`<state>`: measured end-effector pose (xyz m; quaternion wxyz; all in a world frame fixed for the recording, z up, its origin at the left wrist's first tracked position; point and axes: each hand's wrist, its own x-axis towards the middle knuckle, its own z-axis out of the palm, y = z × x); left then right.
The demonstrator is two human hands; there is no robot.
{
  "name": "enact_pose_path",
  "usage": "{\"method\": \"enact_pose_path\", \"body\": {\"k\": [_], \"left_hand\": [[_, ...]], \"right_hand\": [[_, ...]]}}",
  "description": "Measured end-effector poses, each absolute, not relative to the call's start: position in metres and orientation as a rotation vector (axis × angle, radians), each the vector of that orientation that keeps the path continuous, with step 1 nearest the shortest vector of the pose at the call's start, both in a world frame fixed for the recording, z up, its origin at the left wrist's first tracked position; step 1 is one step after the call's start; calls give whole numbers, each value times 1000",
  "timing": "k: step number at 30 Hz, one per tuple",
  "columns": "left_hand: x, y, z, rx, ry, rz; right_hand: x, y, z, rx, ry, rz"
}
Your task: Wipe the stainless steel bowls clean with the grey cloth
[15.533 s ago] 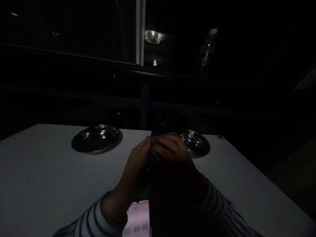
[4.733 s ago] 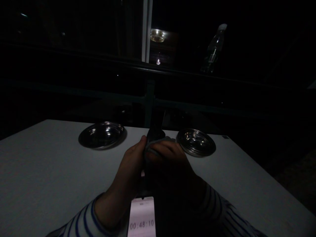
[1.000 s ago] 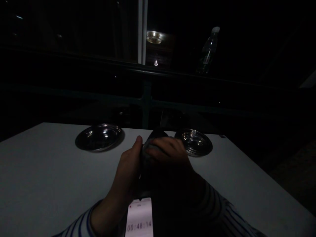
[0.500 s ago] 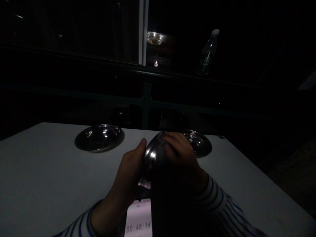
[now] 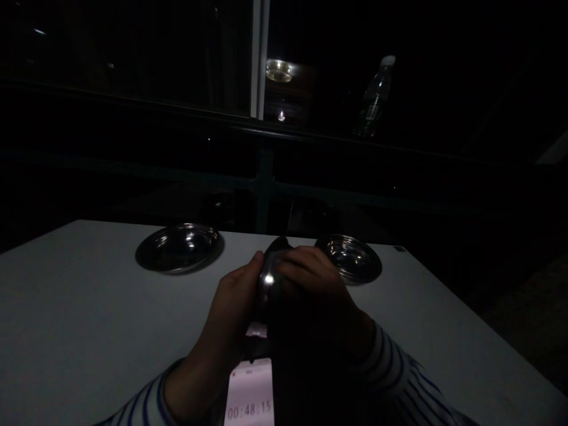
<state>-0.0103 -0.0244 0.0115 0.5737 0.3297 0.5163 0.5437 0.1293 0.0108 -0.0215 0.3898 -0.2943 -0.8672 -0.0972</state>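
Nearest, 00:48:15 is being shown on a lit phone (image 5: 249, 390), one tick on. Just beyond, a shiny metal bowl (image 5: 268, 287) is held, tilted, on its left by the left hand (image 5: 233, 302), thumb raised along it. And there, the right hand (image 5: 316, 277) has been drawn slightly nearer, its fingers curled over the bowl; handling, it seems, is still under way. Whether anything is pinched beneath cannot be told. Farther off on the white table (image 5: 110, 319), only reflections are seen in the left dish (image 5: 166, 254); the right dishes (image 5: 355, 266) look nested. Farthest, a capped bottle (image 5: 377, 94) is glimpsed, contents unclear.
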Motion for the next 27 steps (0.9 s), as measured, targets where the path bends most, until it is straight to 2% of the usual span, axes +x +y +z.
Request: {"method": "enact_pose_path", "body": {"k": [3,9,15,21,27], "left_hand": [[-11,-25,13,770,1203,1293],[-10,-26,13,734,1206,1246],[-15,-18,9,708,1208,1291],[-17,-15,3,623,1124,1220],[-27,-8,-1,576,1065,1278]], "right_hand": [[126,7,-22,-602,-2311,-303],[129,12,-21,-790,-2137,-258],[119,4,-28,-513,-2355,-380],[131,12,-23,-744,-2113,-297],[117,3,-38,-510,-2318,-301]]}}
